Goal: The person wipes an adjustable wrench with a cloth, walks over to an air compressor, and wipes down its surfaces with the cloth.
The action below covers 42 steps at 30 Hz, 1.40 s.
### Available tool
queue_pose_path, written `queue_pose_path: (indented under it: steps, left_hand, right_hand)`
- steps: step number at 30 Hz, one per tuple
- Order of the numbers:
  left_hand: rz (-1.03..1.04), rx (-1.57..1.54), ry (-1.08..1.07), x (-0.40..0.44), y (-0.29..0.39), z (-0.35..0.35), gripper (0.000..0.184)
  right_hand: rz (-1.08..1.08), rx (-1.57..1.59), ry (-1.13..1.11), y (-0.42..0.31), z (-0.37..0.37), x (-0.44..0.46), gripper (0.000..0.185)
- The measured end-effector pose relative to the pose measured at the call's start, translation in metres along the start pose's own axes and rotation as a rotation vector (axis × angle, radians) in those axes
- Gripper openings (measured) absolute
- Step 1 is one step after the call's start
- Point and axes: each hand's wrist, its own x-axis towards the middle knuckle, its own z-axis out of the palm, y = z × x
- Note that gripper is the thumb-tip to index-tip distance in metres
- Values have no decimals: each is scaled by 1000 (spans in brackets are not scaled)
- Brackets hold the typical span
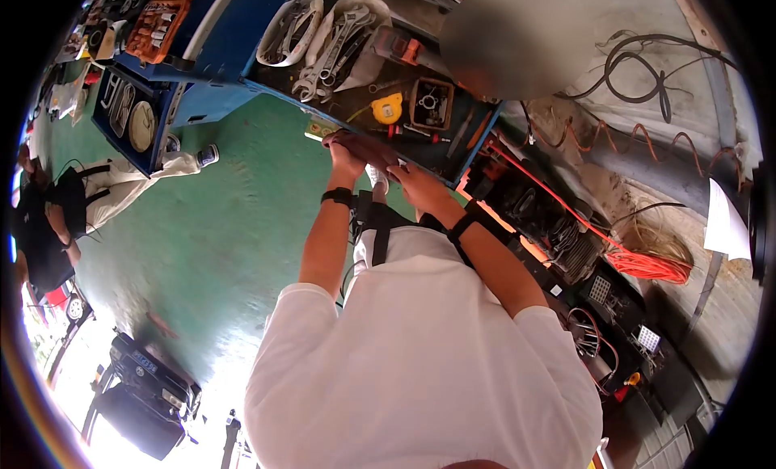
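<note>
A dark reddish-brown piece, perhaps cloth or leather (368, 149), is stretched between my hands at the front edge of the blue drawer (323, 113). My left hand (346, 159) is closed on its left end. At the other end, my right hand (415, 185) has its fingers closed on the lower right edge. Just beyond lie a yellow tape measure (387, 108), a small box of metal parts (431, 105) and red-and-black screwdrivers (424, 135). Large wrenches (331, 53) lie in a white container further left.
An open blue tool drawer (133, 126) and a person in dark top and light trousers (61, 218) are at left. A coiled orange hose (651, 264) and dark machine parts (558, 235) line the right wall. Green floor (218, 243) extends at left.
</note>
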Motion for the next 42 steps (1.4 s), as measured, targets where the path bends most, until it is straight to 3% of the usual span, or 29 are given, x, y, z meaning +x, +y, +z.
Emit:
queue_pose_path:
  steps: [2, 4, 7, 8, 9, 10, 12, 14, 17, 18, 20, 22, 25, 26, 28, 30, 31, 32, 34, 35, 36, 38, 40, 42]
  left_hand:
    - [-7, 10, -10, 8, -6, -9, 36]
    - [-149, 115, -86, 2, -21, 0, 33]
    - [-256, 249, -167, -65, -46, 42, 28]
    - [-262, 252, -177, -65, -57, 33, 28]
    - [-359, 444, -250, -56, -73, 16, 30]
    - [-453, 638, -327, -47, -88, 3, 35]
    - [-551, 703, -292, -39, -103, -20, 39]
    - [-515, 732, -329, -74, -95, 3, 37]
    - [-412, 1345, -581, -89, -87, 22, 31]
    - [-412, 1356, -582, -85, -92, 18, 31]
    - [-285, 1742, -933, -75, -106, 5, 28]
    - [-228, 1690, -1002, -123, -91, 49, 29]
    - [-291, 1679, -867, -130, -92, 63, 27]
    - [-176, 1691, -969, -123, -95, 58, 27]
    - [-68, 1715, -1067, -131, -95, 64, 26]
    - [-53, 1967, -1141, -148, -94, 85, 33]
    - [164, 1991, -1335, -141, -97, 76, 46]
    - [159, 2005, -1344, -133, -100, 68, 46]
    - [398, 1825, -1280, -132, -103, 59, 54]
    - [326, 1878, -1126, -132, -101, 60, 53]
    - [333, 1887, -1123, -129, -97, 60, 53]
    - [584, 2066, -888, -116, -86, 51, 50]
    - [647, 2141, -816, -105, -75, 46, 48]
    - [626, 2353, -427, -108, -65, 55, 45]
  right_hand:
    - [6, -16, -33, 3, 5, -3, 36]
    - [6, -43, -62, 7, 0, -7, 34]
    - [148, -3, -228, 13, -27, -31, 31]
    - [192, 18, -280, 15, -39, -43, 30]
    - [239, 38, -329, 19, -49, -55, 29]
    - [252, 30, -319, 28, -52, -66, 29]
    - [60, 203, -109, 42, -53, -89, 29]
    - [108, 228, -72, 40, -63, -100, 30]
    - [159, 295, 74, 41, -62, -98, 37]
    - [133, 345, 147, 36, -61, -94, 39]
    - [111, 399, 233, 28, -62, -91, 40]
    - [308, 600, 31, 30, -70, -84, 42]
    - [126, 623, 235, 45, -63, -84, 46]
    - [122, 625, 249, 49, -63, -87, 46]
    - [345, 1101, 42, 33, -81, -89, 51]
    - [331, 992, 33, 46, -81, -92, 52]
    - [329, 876, 15, 57, -77, -97, 52]
    - [328, 884, 31, 76, -69, -98, 52]
    - [349, 703, 186, 123, -43, -102, 48]
    - [341, 707, 193, 138, -41, -104, 48]
    - [443, 723, 327, 150, -40, -106, 44]
    - [536, 742, 460, 167, -46, -108, 41]
    - [545, 353, 559, 180, -40, -113, 42]
    - [574, 338, 543, 185, -22, -109, 40]
